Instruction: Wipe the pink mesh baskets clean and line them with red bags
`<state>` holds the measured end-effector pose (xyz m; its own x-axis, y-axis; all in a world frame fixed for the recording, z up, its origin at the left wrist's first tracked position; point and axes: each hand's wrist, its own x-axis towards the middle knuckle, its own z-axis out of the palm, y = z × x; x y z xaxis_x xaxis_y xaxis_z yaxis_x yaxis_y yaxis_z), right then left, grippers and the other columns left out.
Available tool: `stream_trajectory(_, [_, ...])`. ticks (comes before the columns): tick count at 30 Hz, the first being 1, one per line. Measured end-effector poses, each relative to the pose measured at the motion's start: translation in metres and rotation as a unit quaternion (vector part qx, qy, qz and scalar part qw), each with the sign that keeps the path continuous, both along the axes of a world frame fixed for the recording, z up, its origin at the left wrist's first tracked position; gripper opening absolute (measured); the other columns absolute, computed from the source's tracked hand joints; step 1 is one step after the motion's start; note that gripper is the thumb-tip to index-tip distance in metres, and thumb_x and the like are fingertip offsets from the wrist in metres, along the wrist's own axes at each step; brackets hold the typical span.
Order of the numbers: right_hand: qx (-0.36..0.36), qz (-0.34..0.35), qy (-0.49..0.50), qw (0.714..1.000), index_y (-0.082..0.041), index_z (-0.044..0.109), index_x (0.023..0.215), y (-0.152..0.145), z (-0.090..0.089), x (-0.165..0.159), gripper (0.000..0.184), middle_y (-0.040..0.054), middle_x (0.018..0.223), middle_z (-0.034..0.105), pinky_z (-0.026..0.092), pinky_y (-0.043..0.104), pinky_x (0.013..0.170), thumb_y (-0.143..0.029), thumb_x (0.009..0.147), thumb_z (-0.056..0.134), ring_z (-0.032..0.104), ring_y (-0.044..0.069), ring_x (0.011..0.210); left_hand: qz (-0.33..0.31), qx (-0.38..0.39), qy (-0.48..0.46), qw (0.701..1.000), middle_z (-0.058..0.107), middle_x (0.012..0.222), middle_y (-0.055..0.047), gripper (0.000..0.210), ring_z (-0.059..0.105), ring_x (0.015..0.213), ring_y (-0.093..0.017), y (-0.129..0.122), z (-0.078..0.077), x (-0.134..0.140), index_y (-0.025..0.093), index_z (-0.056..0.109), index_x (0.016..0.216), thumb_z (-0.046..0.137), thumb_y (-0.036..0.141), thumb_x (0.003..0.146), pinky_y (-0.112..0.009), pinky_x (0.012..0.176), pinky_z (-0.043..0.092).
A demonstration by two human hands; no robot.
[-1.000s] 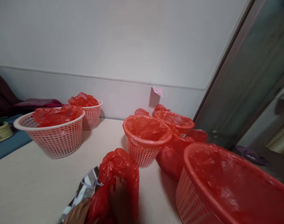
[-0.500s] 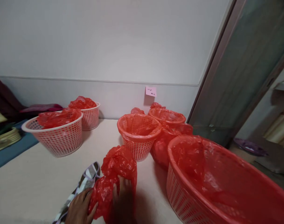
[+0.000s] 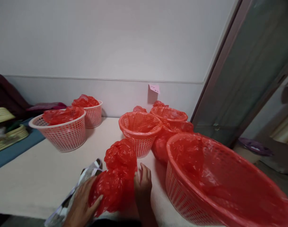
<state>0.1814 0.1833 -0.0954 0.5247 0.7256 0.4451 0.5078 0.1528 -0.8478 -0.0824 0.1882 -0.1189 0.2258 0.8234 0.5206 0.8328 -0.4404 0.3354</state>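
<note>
A crumpled red plastic bag (image 3: 117, 176) lies on the table in front of me. My left hand (image 3: 81, 200) rests along its left side, thumb stretched over the film and fingers spread apart from the thumb. On the right, my right hand (image 3: 144, 183) is held beside the bag, fingers slightly bent and apart, thumb near the bag's edge; whether it touches is hard to tell. Partly under my left forearm is a striped cloth item (image 3: 75, 190) in grey, white and brown. Just behind the bag stands a basket lined with red plastic (image 3: 141, 148).
A large red-lined basket (image 3: 181, 189) takes up the right front. Another lined basket (image 3: 168, 113) stands farther back. Two pale baskets (image 3: 68, 135) with red bags inside stand at left. A pink note (image 3: 154, 88) sticks to the wall (image 3: 110, 44). Straw trays (image 3: 11, 138) lie far left.
My right hand has come off the top of the red bag and moved right to its side. The bag lies more spread out. My left hand stays at its left side.
</note>
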Motion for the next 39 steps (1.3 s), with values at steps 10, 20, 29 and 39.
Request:
stream_trajectory(10, [-0.199,0.130,-0.209,0.949,-0.016,0.063,0.114,0.011,-0.052,-0.039,0.032,0.0142,0.105,0.066,0.047,0.045,0.088,-0.015,0.086,0.049,0.061,0.029,0.100,-0.060,-0.099,0.088,0.989,0.045,0.149,-0.012,0.054,0.041,0.137,-0.031,0.044,0.035,0.105,0.021,0.049,0.140,0.050,0.045,0.091,-0.050,0.112,0.034])
stream_trajectory(20, [-0.195,0.178,-0.243,0.933,-0.017,0.060,0.126,0.018,-0.068,-0.023,0.046,0.0135,0.119,0.065,0.045,0.045,0.098,-0.021,0.080,0.058,0.058,0.030,0.111,0.044,-0.147,0.070,0.986,0.048,0.144,-0.023,0.072,0.044,0.133,-0.039,0.072,-0.039,0.089,0.011,0.050,0.138,0.054,0.057,0.083,-0.055,0.109,0.032])
stream_trajectory(29, [-0.160,0.180,-0.272,0.932,-0.014,0.060,0.124,0.021,-0.073,-0.022,0.042,0.0145,0.115,0.065,0.045,0.043,0.093,-0.017,0.084,0.049,0.057,0.028,0.107,0.008,-0.152,0.041,0.988,0.054,0.140,-0.017,0.069,0.049,0.130,-0.033,0.058,-0.010,0.080,0.014,0.054,0.134,0.055,0.059,0.083,-0.045,0.107,0.040])
stream_trajectory(39, [-0.179,0.157,-0.310,0.921,-0.018,0.060,0.123,0.018,-0.056,-0.030,0.043,0.0145,0.114,0.064,0.043,0.043,0.093,-0.023,0.081,0.053,0.057,0.029,0.108,0.129,-0.110,-0.026,0.985,0.059,0.125,-0.019,0.046,0.056,0.119,-0.034,0.011,-0.016,-0.032,0.014,0.062,0.119,0.048,0.038,0.082,-0.050,0.100,0.044])
